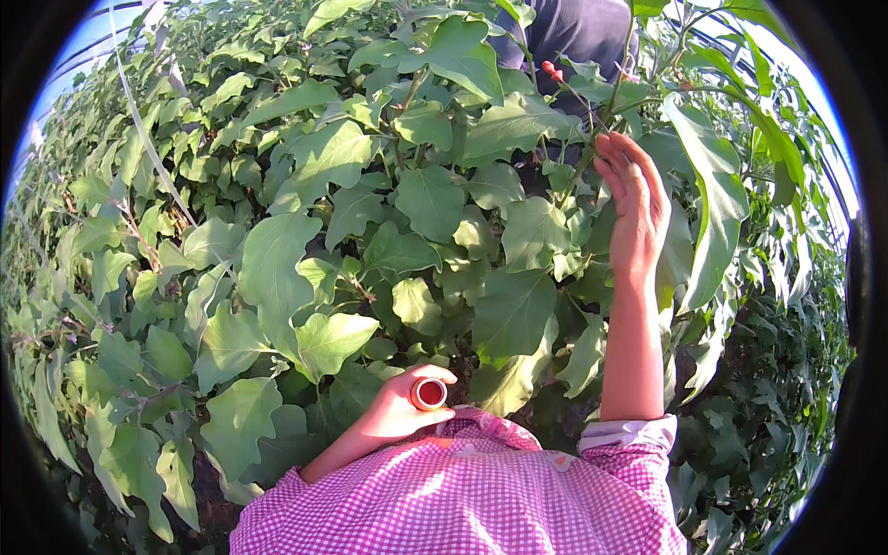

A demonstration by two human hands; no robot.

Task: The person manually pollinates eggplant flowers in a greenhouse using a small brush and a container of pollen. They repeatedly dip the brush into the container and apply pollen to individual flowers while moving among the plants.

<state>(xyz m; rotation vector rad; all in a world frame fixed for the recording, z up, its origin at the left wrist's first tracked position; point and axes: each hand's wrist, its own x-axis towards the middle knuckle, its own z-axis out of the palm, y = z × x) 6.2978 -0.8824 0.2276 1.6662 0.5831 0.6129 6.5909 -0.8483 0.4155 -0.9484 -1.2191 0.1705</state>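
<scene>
My left hand [406, 406], low and close to my chest, is closed around a small round container [429, 393] with a pale rim and dark red contents. My right hand [635, 198] is raised among the eggplant leaves at the upper right, beside a plant stem [610, 104]. From its fingertips a thin stick [583, 102] slants up to the left, with a red tip [552, 71]. A pinkish-purple flower [626, 74] hangs on the plant just above the fingers.
Dense eggplant foliage [274, 270] spreads ahead and to both sides. A large drooping leaf [714, 201] is right of my right hand. A pale string [142, 132] slants down through the plants at the left. Behind the leaves at the top is a person in dark clothing [583, 31].
</scene>
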